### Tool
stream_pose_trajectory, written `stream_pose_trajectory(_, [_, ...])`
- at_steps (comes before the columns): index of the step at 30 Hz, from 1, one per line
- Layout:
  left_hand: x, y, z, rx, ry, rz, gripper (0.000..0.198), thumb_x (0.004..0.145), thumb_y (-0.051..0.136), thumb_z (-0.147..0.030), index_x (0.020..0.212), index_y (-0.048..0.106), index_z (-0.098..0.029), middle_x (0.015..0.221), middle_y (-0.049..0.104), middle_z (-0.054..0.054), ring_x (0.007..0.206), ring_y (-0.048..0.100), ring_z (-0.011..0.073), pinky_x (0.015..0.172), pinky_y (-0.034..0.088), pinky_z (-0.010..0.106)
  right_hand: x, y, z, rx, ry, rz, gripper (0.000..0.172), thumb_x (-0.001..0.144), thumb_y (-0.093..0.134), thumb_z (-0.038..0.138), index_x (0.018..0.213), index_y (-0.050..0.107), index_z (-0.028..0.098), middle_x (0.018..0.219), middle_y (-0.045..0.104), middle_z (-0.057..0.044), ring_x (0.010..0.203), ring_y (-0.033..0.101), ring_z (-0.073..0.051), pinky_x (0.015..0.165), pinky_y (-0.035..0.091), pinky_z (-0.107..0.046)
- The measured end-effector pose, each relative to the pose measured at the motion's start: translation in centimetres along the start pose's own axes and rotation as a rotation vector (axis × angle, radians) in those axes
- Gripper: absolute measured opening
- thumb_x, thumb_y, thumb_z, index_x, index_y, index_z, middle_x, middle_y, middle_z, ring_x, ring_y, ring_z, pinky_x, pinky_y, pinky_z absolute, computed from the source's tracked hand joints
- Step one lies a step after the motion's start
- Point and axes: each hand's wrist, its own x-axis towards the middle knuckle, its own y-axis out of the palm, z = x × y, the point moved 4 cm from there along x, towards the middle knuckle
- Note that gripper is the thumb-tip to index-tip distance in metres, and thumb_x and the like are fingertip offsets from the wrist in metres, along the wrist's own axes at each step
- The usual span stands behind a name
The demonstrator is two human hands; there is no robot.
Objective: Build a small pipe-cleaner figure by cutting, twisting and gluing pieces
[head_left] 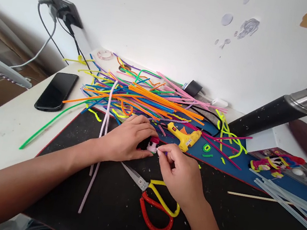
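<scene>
White wall (156, 25) backs a desk with a dark mat (225, 229), where a yellow glue gun (189, 140) lies. Just left of the glue gun and nearer the viewer is a small pink figure (152, 145), clasped between the thumb and fingers of the left hand (128, 140). Close beside it, the right hand (182, 172) pinches thumb and forefinger together at the figure's side; anything between those fingertips is too small to tell. Nearer than the glue gun lie scissors (154, 223); beyond it, heaped pipe cleaners (156, 96). To its right is a black flask (265, 116), steel-capped, contents hidden; far left, a cardboard box (0, 95), contents unclear.
</scene>
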Motion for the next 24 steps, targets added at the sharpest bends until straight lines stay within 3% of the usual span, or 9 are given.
stream_pose_trajectory(9, [-0.05,-0.16,-0.53,0.041,0.017,-0.003,0.036,0.098,0.073,-0.039,0.124,0.068,-0.015,0.123,0.076,0.014,0.122,0.059,0.0353,0.106,0.045,0.051,0.09,0.07,0.47,-0.051,-0.086,-0.015,0.015,0.107,0.057,0.022,0.097,0.070,0.022,0.064,0.069,0.003,0.043,0.053,-0.012,0.049,0.034,-0.027])
stream_pose_trajectory(24, [-0.18,-0.24,-0.70,0.083,0.043,-0.016,0.036,0.100,0.069,-0.043,0.126,0.069,-0.018,0.124,0.076,0.014,0.123,0.059,0.0354,0.105,0.044,0.049,0.02,0.15,0.57,-0.108,-0.108,-0.001,0.016,0.108,0.059,0.023,0.099,0.072,0.022,0.061,0.069,0.003,0.045,0.060,-0.015,0.051,0.035,-0.029])
